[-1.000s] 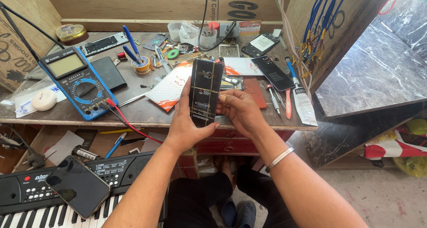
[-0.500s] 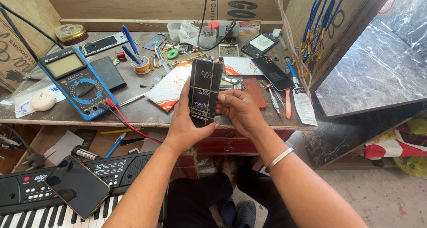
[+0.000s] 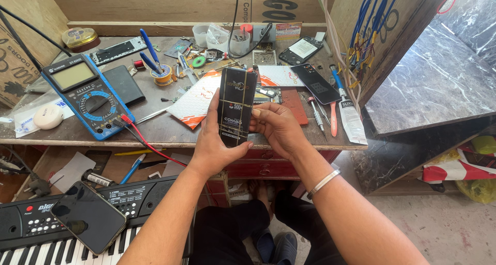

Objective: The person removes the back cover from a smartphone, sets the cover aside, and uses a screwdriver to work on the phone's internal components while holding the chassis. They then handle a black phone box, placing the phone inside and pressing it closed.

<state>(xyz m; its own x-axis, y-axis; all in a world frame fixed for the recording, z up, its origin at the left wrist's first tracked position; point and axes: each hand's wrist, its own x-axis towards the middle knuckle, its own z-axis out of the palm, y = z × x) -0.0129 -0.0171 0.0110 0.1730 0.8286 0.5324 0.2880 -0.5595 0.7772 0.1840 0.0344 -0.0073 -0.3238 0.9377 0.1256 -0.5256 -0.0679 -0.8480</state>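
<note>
Cluttered with repair gear, the wooden desk (image 3: 170, 128) fills the upper half of the head view, walled by plywood at 12 o'clock. At the centre, a slim black box (image 3: 236, 107) with gold lines is held upright above the desk's front edge. The left hand (image 3: 214, 146) is wrapped around its lower end from 7 o'clock, thumb laid up the left edge and fingers curled behind. The right hand (image 3: 279, 128) is set against its right edge from 3 o'clock, fingers bent and fingertips pressed to the side of the box; a metal bangle (image 3: 323, 183) is worn on that wrist. A blue multimeter (image 3: 88, 94) is placed at 9 o'clock of the box, well apart, with a red lead (image 3: 155, 151) running off the desk edge. A dark phone (image 3: 322, 84) is laid at 2 o'clock. At 7 o'clock, below the desk, a second phone (image 3: 89, 217) is rested on a black keyboard (image 3: 31, 229).
</note>
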